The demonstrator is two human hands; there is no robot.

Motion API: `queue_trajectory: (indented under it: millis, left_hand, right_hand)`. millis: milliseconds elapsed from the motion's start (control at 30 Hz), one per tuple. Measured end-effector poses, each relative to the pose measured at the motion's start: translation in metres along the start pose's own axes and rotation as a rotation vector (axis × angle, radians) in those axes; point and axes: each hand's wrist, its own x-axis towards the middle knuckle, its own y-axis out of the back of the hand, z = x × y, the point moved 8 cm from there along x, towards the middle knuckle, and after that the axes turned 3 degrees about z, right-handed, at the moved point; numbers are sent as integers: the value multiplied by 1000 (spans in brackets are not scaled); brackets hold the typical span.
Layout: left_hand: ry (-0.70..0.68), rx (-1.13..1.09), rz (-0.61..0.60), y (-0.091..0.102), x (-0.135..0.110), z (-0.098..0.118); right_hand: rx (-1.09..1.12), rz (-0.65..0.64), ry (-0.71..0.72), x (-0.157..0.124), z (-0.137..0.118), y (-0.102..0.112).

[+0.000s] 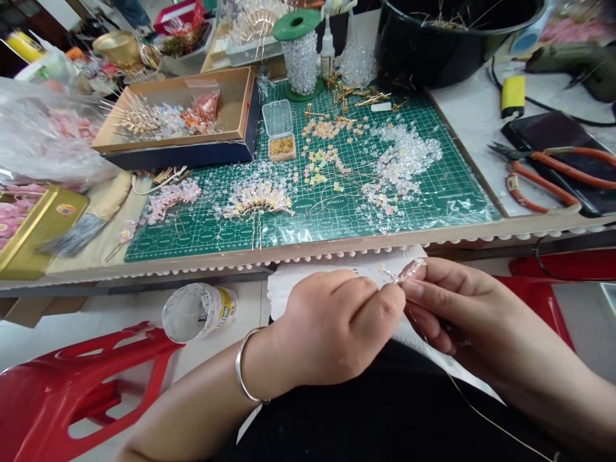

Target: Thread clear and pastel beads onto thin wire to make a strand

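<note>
My left hand [337, 327], with a silver bangle [243, 366] on its wrist, and my right hand [462, 305] meet in front of my lap. Between their fingertips they pinch a short strand of clear beads on thin wire [402, 274]. A loose end of the wire [495, 417] trails down to the lower right across my black clothing. Beneath my hands lies a crumpled white paper sheet [308, 282]. Part of the strand is hidden by my fingers.
A green cutting mat [337, 218] on the bench holds beads, gold fittings and finished beaded hairpins. Nearby are a cardboard box [173, 109], orange-handled pliers [543, 173], a black bucket [447, 38], an open plastic tub [198, 312] and a red plastic chair [81, 398].
</note>
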Motion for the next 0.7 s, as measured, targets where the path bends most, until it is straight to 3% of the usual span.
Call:
queue_trajectory:
  millis: [233, 567, 633, 700]
  left_hand:
    - [219, -131, 20, 2, 3, -8]
    - [-121, 136, 73, 2, 4, 5]
    - [-97, 140, 79, 3, 4, 5]
    - [34, 32, 49, 2, 7, -3]
  right_hand:
    - [102, -12, 29, -1, 3, 0]
    - [137, -13, 69, 0, 0, 2]
    - [149, -7, 86, -1, -2, 2]
    - [157, -8, 111, -2, -4, 2]
